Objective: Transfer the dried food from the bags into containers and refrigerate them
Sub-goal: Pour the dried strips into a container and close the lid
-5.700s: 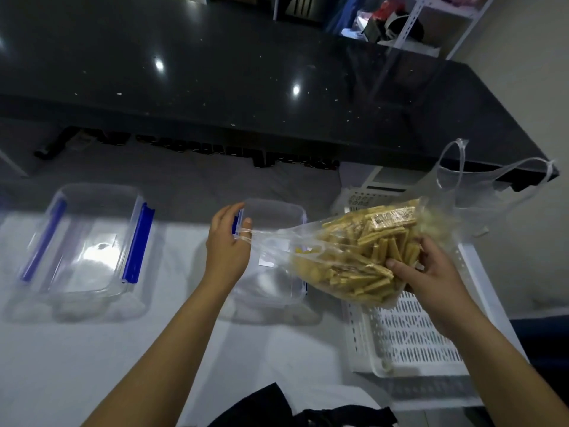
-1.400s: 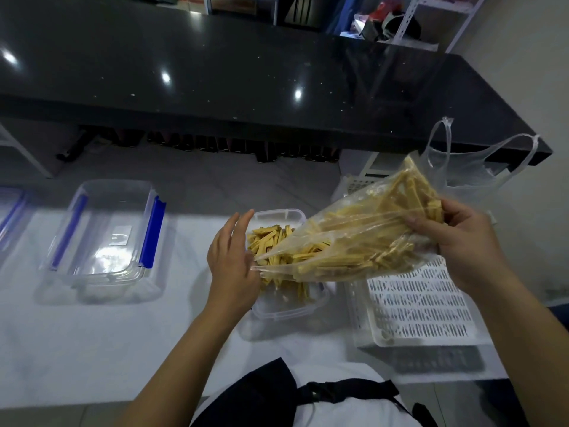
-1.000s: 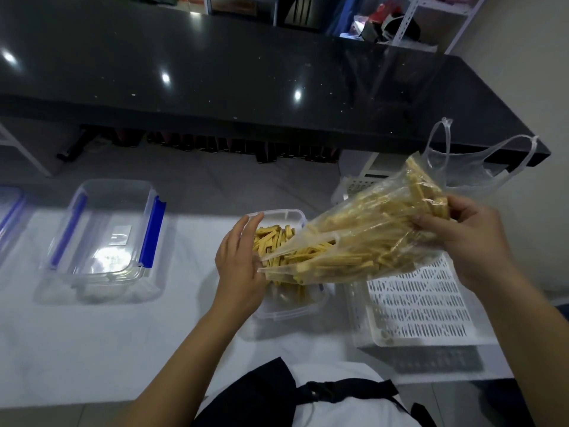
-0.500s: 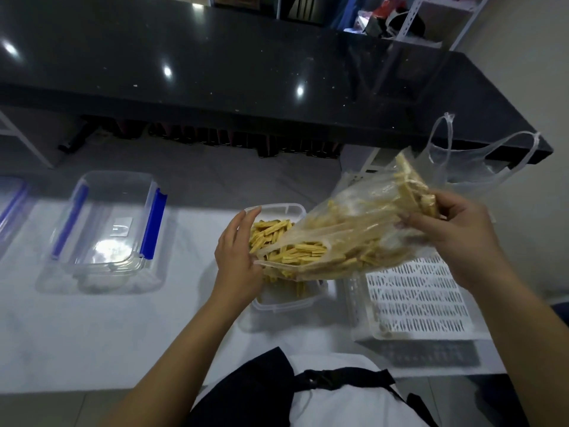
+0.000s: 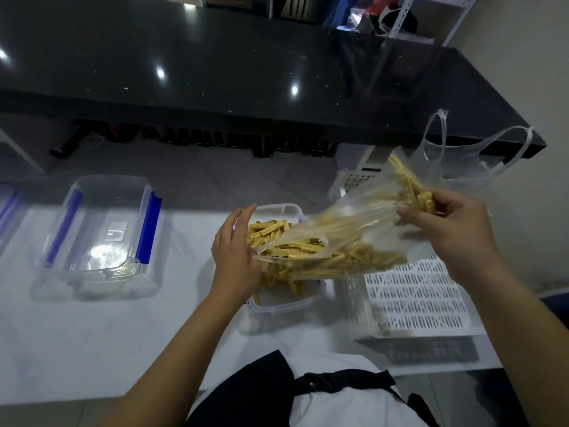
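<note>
View from above onto a white table (image 5: 92, 340), with two bare forearms reaching in from the bottom edge. The right hand (image 5: 449, 232) grips the closed bottom end of a clear plastic bag (image 5: 363, 204). Its fingers are curled round the bunched plastic, and it holds that end raised so the bag slopes down toward the left.

The bag is packed with pale yellow dried food sticks (image 5: 354, 241). Its open mouth hangs over a small clear container (image 5: 286, 303), which stands on the table straight in front of the person. A loose heap of the same sticks lies in the container, partly hidden under the bag's mouth.

The left hand (image 5: 234, 257) is at the bag's mouth, along the container's left side, with its fingers straight, close together and pointing away from the person. The bag's lower lip meets this hand near the thumb (the thumb is hidden, so whether it pinches the plastic cannot be told).

Just right of the container sits a white slotted basket (image 5: 415, 300), and behind it stands a thin, see-through carrier bag (image 5: 462, 161) with its handles up. Well to the left is a larger clear container with blue clips (image 5: 98, 232) — another like it is cut off at the far left edge. A glossy black countertop (image 5: 215, 72) runs across the top. At the bottom edge, black apron straps (image 5: 338, 383) cross a white shirt.
</note>
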The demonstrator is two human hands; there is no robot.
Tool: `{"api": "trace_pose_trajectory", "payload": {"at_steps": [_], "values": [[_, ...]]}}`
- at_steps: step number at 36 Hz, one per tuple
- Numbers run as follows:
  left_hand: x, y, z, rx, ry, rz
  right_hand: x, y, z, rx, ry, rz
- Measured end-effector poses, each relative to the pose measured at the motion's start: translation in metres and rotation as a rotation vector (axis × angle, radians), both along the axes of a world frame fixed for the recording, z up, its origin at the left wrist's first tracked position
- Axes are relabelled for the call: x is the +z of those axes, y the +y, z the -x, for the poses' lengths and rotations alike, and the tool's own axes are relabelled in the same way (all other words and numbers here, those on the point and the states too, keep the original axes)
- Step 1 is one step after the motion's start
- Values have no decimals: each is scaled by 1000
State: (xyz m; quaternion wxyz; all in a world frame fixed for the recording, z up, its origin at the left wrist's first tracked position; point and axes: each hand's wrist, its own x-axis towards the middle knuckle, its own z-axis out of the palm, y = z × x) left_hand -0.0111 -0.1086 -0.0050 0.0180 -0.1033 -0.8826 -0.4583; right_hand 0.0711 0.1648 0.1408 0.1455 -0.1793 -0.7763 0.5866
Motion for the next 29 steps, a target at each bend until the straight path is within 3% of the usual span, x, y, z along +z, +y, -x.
{"api": "trace_pose_trajectory", "payload": {"at_steps": [11, 16, 20, 24, 29], "values": [[3, 4, 5, -12, -2, -15, 6, -3, 4, -18, 49, -107], [0, 6, 6, -2, -27, -7, 4, -11, 9, 84, 0, -212], [-1, 6, 6, -21, -24, -4, 12, -6, 13, 6, 78, -159], [0, 5, 5, -31, -81, -16, 9, -16, 18, 121, 46, -236], [-6, -3, 3, -82, -67, 28, 23, -15, 28, 93, 165, -228]]}}
